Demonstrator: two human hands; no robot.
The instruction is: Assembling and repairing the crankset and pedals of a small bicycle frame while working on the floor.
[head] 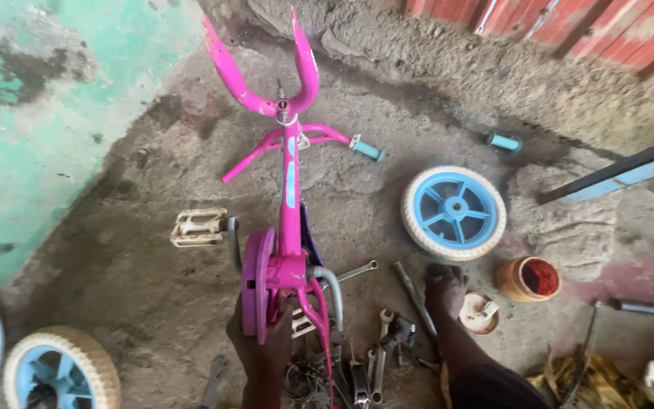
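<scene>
Pink child's bicycle frame (291, 189), inverted on the dirt floor (153, 250), left hand (263, 341) gripping its rear by the chain guard (255, 284); right hand (446, 286) resting fingers-down among wrenches (380, 341). One-handed support risks the frame toppling onto the tools

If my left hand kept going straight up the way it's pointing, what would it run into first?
The left hand already touches the pink bike frame at its rear; going on, it would likely meet the purple chain guard right above the fingers, though depth is hard to judge.
</scene>
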